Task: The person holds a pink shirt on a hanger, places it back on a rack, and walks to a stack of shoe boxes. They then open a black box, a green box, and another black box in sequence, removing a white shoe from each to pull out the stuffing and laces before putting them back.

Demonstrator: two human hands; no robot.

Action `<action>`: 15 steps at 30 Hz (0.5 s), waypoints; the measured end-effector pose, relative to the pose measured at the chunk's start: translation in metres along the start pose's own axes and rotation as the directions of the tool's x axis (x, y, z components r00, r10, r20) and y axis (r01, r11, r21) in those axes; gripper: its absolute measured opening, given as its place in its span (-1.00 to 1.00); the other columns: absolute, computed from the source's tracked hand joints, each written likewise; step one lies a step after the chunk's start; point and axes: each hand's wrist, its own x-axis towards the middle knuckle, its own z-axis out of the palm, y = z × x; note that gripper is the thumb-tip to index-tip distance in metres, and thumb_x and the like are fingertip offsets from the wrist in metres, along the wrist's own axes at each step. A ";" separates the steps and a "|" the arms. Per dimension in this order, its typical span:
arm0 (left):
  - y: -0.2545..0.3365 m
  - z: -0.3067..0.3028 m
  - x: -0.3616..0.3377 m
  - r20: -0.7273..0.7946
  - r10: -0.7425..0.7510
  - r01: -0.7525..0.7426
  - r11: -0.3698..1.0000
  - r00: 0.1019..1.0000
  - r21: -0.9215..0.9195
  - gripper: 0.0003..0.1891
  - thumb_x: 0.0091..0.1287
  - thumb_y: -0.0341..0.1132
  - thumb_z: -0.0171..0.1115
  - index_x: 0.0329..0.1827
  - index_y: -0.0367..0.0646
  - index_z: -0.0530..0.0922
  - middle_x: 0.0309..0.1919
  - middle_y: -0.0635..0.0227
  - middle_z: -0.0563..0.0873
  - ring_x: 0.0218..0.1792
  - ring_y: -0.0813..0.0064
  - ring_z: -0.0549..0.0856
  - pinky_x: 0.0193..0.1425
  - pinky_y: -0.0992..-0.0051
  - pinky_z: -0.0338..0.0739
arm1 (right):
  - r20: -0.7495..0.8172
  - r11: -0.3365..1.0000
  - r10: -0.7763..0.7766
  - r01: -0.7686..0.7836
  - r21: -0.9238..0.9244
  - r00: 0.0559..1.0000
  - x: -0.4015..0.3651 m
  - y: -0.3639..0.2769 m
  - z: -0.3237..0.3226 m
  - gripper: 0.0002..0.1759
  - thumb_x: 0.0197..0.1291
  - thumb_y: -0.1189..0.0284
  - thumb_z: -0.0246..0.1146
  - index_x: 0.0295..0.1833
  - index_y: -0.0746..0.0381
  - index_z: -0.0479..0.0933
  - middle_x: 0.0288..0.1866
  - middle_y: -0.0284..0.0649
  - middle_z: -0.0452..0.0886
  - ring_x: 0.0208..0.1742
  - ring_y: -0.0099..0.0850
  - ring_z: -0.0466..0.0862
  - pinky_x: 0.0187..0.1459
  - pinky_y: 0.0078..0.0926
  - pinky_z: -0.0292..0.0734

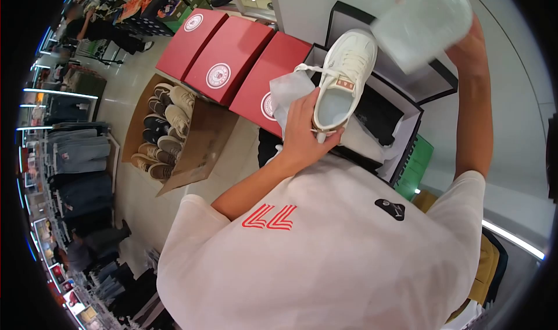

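My left hand (305, 133) grips a white lace-up shoe (351, 62) by its heel, with the toe pointing away from me. A crumpled sheet of white paper (289, 91) lies beside that hand. Raised at the upper right, my right hand (468, 46) holds a translucent white sheet (427, 25), blurred by motion. Under the shoe stands an open black-edged shoebox (411, 123) with black material (381, 118) and white paper inside.
Red shoeboxes (232, 54) stand in a row to the left. On the floor, a cardboard carton (200, 150) holds several shoes. A green box (419, 164) sits by the open shoebox. Clothing racks (81, 150) and people are farther left.
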 end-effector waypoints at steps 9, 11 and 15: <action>-0.023 -0.048 0.058 -0.005 0.118 -0.114 0.948 0.993 -0.296 -0.41 0.17 -0.20 0.52 0.20 -0.37 0.58 0.06 0.08 0.66 0.06 0.22 0.65 0.20 0.28 0.51 | 0.099 0.662 0.494 -0.300 -0.686 0.864 -0.106 0.019 0.090 -0.36 -0.05 0.49 0.49 0.26 0.27 0.62 0.24 -0.15 0.71 0.14 -0.20 0.57 0.12 -0.28 0.49; -0.013 -0.040 0.077 0.133 -0.140 0.167 0.962 0.981 -0.217 -0.60 0.28 -0.30 0.46 0.11 -0.32 0.63 -0.07 0.21 0.74 -0.05 0.41 0.69 0.15 0.36 0.56 | 0.031 0.580 0.483 -0.293 -0.760 0.875 -0.119 0.027 0.106 -0.38 -0.04 0.48 0.49 0.24 0.27 0.62 0.24 -0.13 0.69 0.15 -0.18 0.57 0.14 -0.25 0.50; -0.003 -0.033 0.100 0.240 -0.127 0.159 0.981 0.962 -0.116 -0.73 0.32 -0.33 0.45 -0.03 -0.32 0.69 -0.20 0.28 0.77 -0.20 0.52 0.71 0.01 0.46 0.60 | -0.180 0.648 0.192 -0.262 -0.715 0.965 -0.087 0.017 0.123 -0.58 0.13 0.42 0.43 0.12 0.27 0.62 0.17 -0.19 0.67 0.15 -0.15 0.57 0.13 -0.22 0.53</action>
